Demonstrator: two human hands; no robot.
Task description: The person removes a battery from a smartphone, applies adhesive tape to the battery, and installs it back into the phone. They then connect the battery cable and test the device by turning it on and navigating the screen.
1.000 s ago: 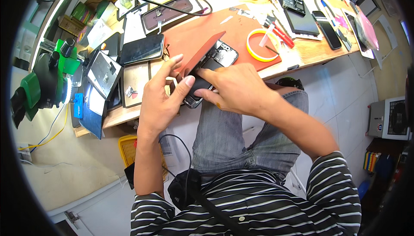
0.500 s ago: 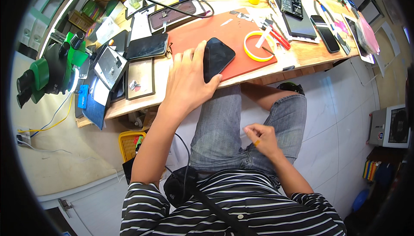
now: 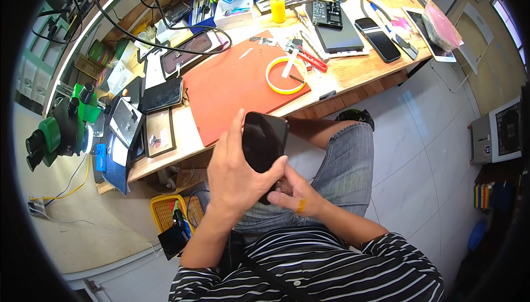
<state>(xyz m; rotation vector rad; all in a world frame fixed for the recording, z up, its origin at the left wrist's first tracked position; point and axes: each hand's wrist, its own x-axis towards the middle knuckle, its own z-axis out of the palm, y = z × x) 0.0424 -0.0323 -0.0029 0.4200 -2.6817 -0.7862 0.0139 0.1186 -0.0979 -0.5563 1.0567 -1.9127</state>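
Head view: we are gripping a black phone in our left hand above our lap, in front of the workbench, while our right hand is pinching its lower end. We should be steadying it firmly. It is looking glossy and dark.

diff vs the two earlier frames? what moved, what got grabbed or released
The left hand has carried the black phone off the red mat toward the person's lap and holds it there. The right hand, down by the thigh half a second ago, has come back up to the phone's lower end; a second ago both hands worked on it at the mat. Yellow tape ring, red-handled tool and green microscope stayed put.
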